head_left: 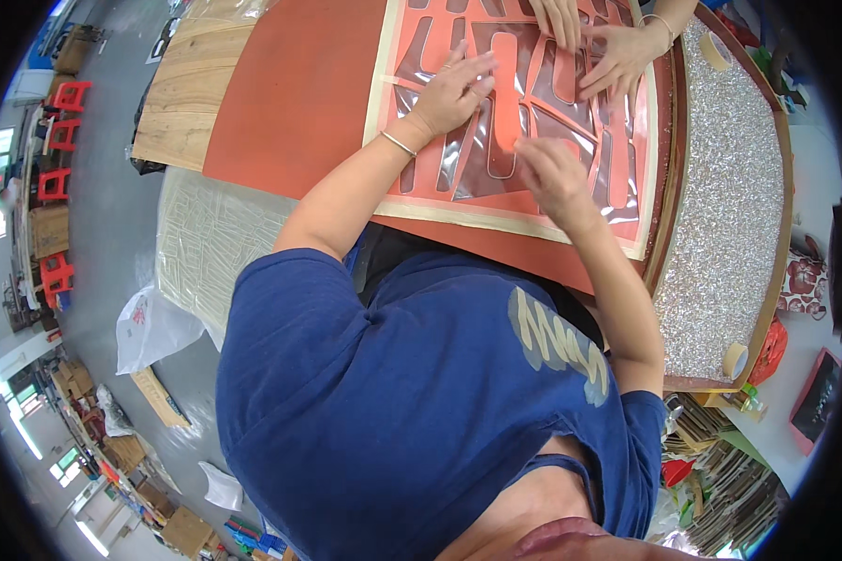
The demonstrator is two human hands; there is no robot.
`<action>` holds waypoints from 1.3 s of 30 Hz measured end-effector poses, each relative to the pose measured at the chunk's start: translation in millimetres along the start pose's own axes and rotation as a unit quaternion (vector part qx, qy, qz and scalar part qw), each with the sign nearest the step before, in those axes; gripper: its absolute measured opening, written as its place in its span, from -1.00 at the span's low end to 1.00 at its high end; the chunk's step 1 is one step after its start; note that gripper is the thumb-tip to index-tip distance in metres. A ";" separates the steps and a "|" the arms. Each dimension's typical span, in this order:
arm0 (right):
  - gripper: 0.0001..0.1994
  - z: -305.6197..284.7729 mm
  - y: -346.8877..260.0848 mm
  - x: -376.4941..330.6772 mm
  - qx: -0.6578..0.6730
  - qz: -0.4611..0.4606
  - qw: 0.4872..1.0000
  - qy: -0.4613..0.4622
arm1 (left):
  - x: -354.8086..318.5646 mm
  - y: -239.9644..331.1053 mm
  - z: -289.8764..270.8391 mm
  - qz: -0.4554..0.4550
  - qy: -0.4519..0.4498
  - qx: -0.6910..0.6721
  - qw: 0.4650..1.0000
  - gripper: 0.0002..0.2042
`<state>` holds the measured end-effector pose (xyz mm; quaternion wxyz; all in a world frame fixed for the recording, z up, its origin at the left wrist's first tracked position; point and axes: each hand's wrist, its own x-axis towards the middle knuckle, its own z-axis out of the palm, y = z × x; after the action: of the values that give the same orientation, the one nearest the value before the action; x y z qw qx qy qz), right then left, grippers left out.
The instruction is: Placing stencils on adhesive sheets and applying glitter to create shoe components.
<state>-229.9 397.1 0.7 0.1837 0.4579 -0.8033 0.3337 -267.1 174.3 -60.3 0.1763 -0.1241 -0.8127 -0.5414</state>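
A large coral sheet with many shaped cut-outs and clear film showing through, edged with pale tape [496, 217], lies before me. A long coral strip with rounded ends [506, 98] rests lengthwise over a larger outlined opening in it. My left hand [451, 91] is open, its fingers spread flat, with the fingertips by the strip's upper part. At the strip's near end my right hand [557, 179] is closed, thumb and fingers pinched on the tip. Across the sheet, another person's hand [619, 56] touches a shorter coral piece [565, 73]; that person's second hand [559, 19] lies beside it.
Beneath the sheet spreads a reddish-brown board [285, 103], with wooden planks [192, 84] to its left. On the right stands a glittery silver panel [720, 206] with tape rolls [735, 359] on it. Red stools [56, 271] line the floor at far left.
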 end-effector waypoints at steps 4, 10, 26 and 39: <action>-0.73 12.1 0.4 -24.2 -0.046 -0.007 0.996 -0.074 | 1.4 -2.2 3.7 0.056 -0.092 0.170 0.980 -0.69; -0.75 22.1 6.8 -34.2 -0.062 -0.030 0.996 -0.063 | 1.2 -5.4 6.7 0.101 -0.094 0.210 0.968 -0.72; -0.75 22.3 3.6 -36.6 -0.084 -0.027 0.992 -0.087 | -0.1 -7.5 7.3 0.123 -0.089 0.224 0.963 -0.72; -0.67 11.5 -17.8 -23.8 -0.205 -0.049 0.947 -0.244 | 0.1 -8.5 6.3 0.114 -0.102 0.212 0.965 -0.74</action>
<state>-202.3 397.2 -15.2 0.0878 0.5165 -0.8512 0.0309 -271.5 176.8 -69.6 0.1756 -0.2301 -0.9030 -0.3175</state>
